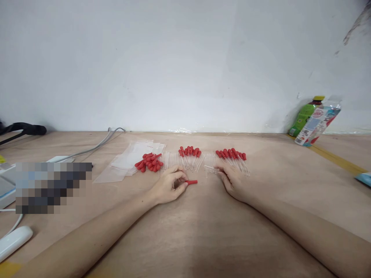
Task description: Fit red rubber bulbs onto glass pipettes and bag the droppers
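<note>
My left hand (pixel 172 184) is closed, pinching a red rubber dropper bulb (pixel 192 182) whose narrow end points right. A pile of loose red bulbs (pixel 149 162) lies just behind and left of it. My right hand (pixel 233 183) has its fingertips together on a clear dropper tube (pixel 211 168), which lies crosswise over other bare clear tubes (pixel 209 159). Behind the hands are two fanned groups of droppers with red bulbs fitted, one in the middle (pixel 189 152) and one at the right (pixel 230 154). More bare tubes (pixel 173 158) lie beside the bulb pile.
Clear plastic bags (pixel 130 158) lie left of the bulbs. A grey cable (pixel 98 146) and a white rounded object (pixel 16 241) are at left, near a blurred-out area. Two bottles, one green (pixel 304 117) and one clear (pixel 319 123), lean against the wall at right.
</note>
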The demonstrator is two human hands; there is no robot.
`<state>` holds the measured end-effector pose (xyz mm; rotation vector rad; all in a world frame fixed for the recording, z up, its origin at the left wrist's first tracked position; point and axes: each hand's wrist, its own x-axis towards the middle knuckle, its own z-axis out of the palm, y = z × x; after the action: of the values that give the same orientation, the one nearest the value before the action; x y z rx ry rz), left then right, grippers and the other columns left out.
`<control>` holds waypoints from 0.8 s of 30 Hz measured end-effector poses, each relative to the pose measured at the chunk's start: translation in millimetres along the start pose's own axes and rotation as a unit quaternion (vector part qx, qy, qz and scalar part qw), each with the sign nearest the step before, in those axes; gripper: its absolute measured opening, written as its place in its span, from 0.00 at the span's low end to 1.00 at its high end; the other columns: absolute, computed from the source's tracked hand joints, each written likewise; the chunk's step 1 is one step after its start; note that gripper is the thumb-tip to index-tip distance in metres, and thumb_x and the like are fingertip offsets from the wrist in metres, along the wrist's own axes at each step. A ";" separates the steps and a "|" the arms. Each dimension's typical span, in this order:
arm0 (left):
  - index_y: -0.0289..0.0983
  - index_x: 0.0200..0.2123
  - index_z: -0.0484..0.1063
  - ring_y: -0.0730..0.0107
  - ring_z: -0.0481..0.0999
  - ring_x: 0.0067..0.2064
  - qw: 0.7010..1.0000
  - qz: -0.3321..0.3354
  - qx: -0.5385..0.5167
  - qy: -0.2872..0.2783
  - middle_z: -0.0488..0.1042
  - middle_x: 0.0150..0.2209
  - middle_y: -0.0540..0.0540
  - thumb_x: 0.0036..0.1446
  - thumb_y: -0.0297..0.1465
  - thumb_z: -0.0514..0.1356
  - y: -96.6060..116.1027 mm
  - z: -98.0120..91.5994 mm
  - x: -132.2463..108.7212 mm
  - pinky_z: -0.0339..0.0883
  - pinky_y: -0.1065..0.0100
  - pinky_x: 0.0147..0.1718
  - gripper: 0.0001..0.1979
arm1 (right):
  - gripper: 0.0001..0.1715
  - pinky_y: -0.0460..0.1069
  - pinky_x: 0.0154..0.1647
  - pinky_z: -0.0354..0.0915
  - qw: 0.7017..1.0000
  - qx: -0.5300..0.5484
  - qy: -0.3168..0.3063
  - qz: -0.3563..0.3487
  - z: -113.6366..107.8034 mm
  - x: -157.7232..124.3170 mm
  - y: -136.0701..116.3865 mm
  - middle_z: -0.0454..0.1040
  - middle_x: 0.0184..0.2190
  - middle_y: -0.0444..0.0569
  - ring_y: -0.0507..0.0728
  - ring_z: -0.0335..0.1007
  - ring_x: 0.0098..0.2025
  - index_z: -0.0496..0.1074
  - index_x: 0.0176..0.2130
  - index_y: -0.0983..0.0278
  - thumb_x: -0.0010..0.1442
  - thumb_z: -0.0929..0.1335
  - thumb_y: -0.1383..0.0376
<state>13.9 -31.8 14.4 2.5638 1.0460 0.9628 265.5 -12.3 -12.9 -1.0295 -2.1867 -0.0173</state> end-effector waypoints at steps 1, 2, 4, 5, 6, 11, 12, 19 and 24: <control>0.35 0.32 0.69 0.72 0.68 0.33 1.000 -0.011 -0.002 -0.005 0.67 0.35 0.45 0.51 0.27 0.55 0.3 1.0 -1.3 0.66 0.70 0.31 0.04 | 0.13 0.51 0.39 0.60 1.000 0.003 0.001 -0.011 1.2 -0.1 0.9 0.70 0.38 0.52 0.56 0.65 0.40 0.63 0.44 0.64 0.60 0.56 0.68; 0.35 0.33 0.69 0.72 0.68 0.32 1.000 -0.020 0.001 -0.004 0.67 0.35 0.45 0.51 0.28 0.56 0.7 1.5 -1.9 0.66 0.70 0.31 0.05 | 0.15 0.51 0.40 0.60 1.000 0.005 0.001 -0.021 2.6 -0.2 2.0 0.69 0.39 0.52 0.56 0.65 0.41 0.63 0.45 0.64 0.61 0.56 0.67; 0.35 0.35 0.69 0.72 0.68 0.31 0.999 -0.034 0.016 -0.003 0.67 0.36 0.45 0.50 0.31 0.58 1.8 2.7 -1.5 0.66 0.69 0.31 0.08 | 0.16 0.51 0.39 0.60 0.999 0.007 -0.001 -0.036 5.8 -0.4 4.5 0.69 0.37 0.52 0.56 0.65 0.39 0.64 0.46 0.64 0.61 0.56 0.66; 0.35 0.36 0.70 0.72 0.69 0.32 0.999 -0.036 0.024 -0.007 0.67 0.36 0.45 0.50 0.32 0.58 2.6 3.7 -0.6 0.66 0.69 0.31 0.10 | 0.16 0.50 0.38 0.61 0.999 0.007 0.002 -0.040 7.1 -0.4 5.5 0.69 0.34 0.51 0.55 0.65 0.37 0.65 0.46 0.64 0.61 0.56 0.65; 0.36 0.37 0.71 0.71 0.69 0.32 0.999 -0.034 0.029 -0.016 0.67 0.38 0.45 0.50 0.34 0.59 3.5 5.2 0.5 0.66 0.69 0.32 0.11 | 0.16 0.50 0.36 0.60 0.999 0.007 0.007 -0.044 8.1 -0.5 6.1 0.69 0.32 0.50 0.54 0.65 0.35 0.66 0.45 0.64 0.61 0.57 0.65; 0.37 0.33 0.73 0.71 0.70 0.37 0.999 -0.018 0.028 -0.030 0.69 0.39 0.46 0.55 0.32 0.56 5.6 13.5 5.2 0.64 0.69 0.38 0.08 | 0.14 0.49 0.36 0.58 0.998 0.009 0.009 -0.060 7.2 -1.4 1.5 0.70 0.30 0.48 0.52 0.65 0.32 0.69 0.42 0.63 0.61 0.58 0.65; 0.36 0.33 0.73 0.71 0.70 0.37 0.999 -0.016 0.022 -0.024 0.69 0.38 0.46 0.56 0.32 0.55 5.9 14.3 5.6 0.64 0.69 0.38 0.08 | 0.13 0.50 0.37 0.57 0.998 0.008 0.008 -0.066 6.7 -1.8 -0.8 0.71 0.30 0.48 0.52 0.65 0.32 0.69 0.42 0.63 0.61 0.59 0.65; 0.35 0.38 0.68 0.71 0.70 0.35 0.999 -0.041 -0.001 -0.003 0.72 0.33 0.47 0.59 0.32 0.51 9.8 14.2 5.3 0.62 0.70 0.35 0.09 | 0.11 0.50 0.38 0.54 0.996 0.000 0.023 -0.089 7.9 -4.1 -15.3 0.73 0.32 0.47 0.51 0.65 0.31 0.69 0.40 0.62 0.60 0.60 0.65; 0.35 0.38 0.68 0.71 0.70 0.33 0.998 -0.057 -0.004 -0.012 0.72 0.32 0.48 0.58 0.34 0.52 9.7 15.1 5.5 0.62 0.70 0.33 0.09 | 0.12 0.50 0.38 0.53 0.996 0.005 0.019 -0.089 8.6 -4.2 -15.4 0.73 0.32 0.47 0.50 0.65 0.31 0.69 0.41 0.62 0.60 0.60 0.65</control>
<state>31.9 -34.3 9.6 2.4720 1.1645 0.9041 251.8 -23.1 -17.7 -0.8186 -2.2354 -0.1073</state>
